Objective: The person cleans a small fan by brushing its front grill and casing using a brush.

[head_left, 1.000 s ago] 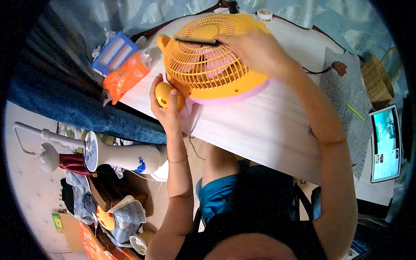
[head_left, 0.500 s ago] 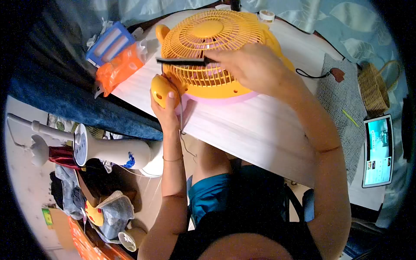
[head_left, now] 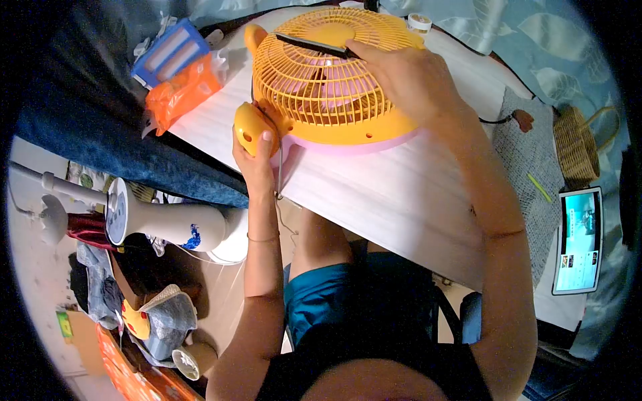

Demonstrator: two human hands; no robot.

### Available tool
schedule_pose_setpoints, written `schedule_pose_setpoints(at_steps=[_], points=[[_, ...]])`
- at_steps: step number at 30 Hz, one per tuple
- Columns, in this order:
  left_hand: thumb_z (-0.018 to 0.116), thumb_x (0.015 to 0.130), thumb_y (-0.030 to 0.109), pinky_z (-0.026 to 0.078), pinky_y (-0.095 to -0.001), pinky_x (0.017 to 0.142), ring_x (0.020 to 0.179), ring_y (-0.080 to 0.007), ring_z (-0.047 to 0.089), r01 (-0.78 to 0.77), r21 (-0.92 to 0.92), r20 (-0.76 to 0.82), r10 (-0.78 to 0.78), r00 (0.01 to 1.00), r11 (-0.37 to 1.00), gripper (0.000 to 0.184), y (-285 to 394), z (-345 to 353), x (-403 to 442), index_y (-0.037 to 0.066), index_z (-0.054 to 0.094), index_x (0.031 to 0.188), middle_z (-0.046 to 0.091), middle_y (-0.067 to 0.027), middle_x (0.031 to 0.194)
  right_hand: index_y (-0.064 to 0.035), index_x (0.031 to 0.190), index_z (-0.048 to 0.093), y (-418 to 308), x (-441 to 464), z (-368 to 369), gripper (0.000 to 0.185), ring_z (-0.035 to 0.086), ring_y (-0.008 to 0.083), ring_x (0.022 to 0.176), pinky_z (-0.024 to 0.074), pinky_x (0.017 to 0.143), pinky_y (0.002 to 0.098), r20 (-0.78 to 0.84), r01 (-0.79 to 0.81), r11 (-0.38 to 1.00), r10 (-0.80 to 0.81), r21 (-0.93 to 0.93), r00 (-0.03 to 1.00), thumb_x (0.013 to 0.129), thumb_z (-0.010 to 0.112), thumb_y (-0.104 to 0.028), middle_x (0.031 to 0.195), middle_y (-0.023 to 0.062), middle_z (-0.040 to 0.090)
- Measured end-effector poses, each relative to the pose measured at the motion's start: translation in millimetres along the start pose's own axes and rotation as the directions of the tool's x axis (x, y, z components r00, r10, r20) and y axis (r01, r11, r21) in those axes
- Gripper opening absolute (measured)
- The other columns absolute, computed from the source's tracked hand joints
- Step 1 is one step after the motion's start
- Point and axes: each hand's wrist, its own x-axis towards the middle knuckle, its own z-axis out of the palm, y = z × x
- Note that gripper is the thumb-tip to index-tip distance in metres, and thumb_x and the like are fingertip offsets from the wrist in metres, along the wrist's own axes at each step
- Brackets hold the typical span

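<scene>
Yellow fan, white table, both hands busy.
From the head view, its round ribbed grille faces up over pink blades, with pink below the rim; the faintly streaked table also bears an orange bag, and a wicker basket, lit screen and blue curtain show around it. Left hand curls around a rounded yellow piece at the fan's near-left edge; right hand grips a slim black tool over the grille, contact unclear.
</scene>
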Motion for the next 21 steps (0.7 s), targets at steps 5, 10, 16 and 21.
schedule_pose_setpoints(at_steps=[5,10,16,21], points=[[0.062,0.077,0.022,0.042,-0.0313,0.088,0.101,-0.0193,0.052,-0.001,0.011,-0.001,0.001,1.0,1.0,0.054,1,2,1,-0.003,0.042,0.12,0.051,-0.0117,0.112,-0.0182,0.115,0.055,-14,-3,-10,0.034,0.058,0.0315,0.062,0.0468,0.058,0.039,0.082,0.097,0.98,-0.112,0.174,0.99,0.082,0.048,-0.017,0.074,0.0164,0.06],[0.063,0.076,0.024,0.042,-0.0314,0.088,0.1,-0.0195,0.053,-0.001,0.039,-0.002,0.001,1.0,0.999,0.055,3,1,0,-0.003,0.042,0.12,0.052,-0.012,0.111,-0.0193,0.116,0.054,1,8,-17,0.034,0.059,0.0321,0.067,0.0464,0.062,0.0398,-0.014,-0.061,0.997,0.06,-0.044,0.998,0.083,0.05,-0.019,0.079,0.0169,0.06],[0.063,0.076,0.024,0.043,-0.0315,0.088,0.1,-0.0199,0.053,-0.015,-0.023,-0.004,0.015,1.0,1.0,0.055,-1,2,1,-0.004,0.042,0.119,0.052,-0.0126,0.11,-0.0192,0.114,0.055,-2,0,-2,0.032,0.058,0.0331,0.067,0.0461,0.061,0.04,0.032,0.02,0.988,-0.025,0.155,0.999,0.083,0.051,-0.02,0.081,0.0183,0.059],[0.063,0.076,0.023,0.043,-0.0316,0.087,0.099,-0.0197,0.053,0.022,-0.021,-0.005,-0.022,1.0,1.0,0.055,-2,0,0,-0.003,0.042,0.119,0.052,-0.0127,0.11,-0.0149,0.112,0.057,-25,-7,-6,0.032,0.058,0.0329,0.067,0.0465,0.06,0.0389,0.025,0.106,0.962,-0.117,0.252,0.993,0.08,0.055,-0.016,0.078,0.0187,0.059]])
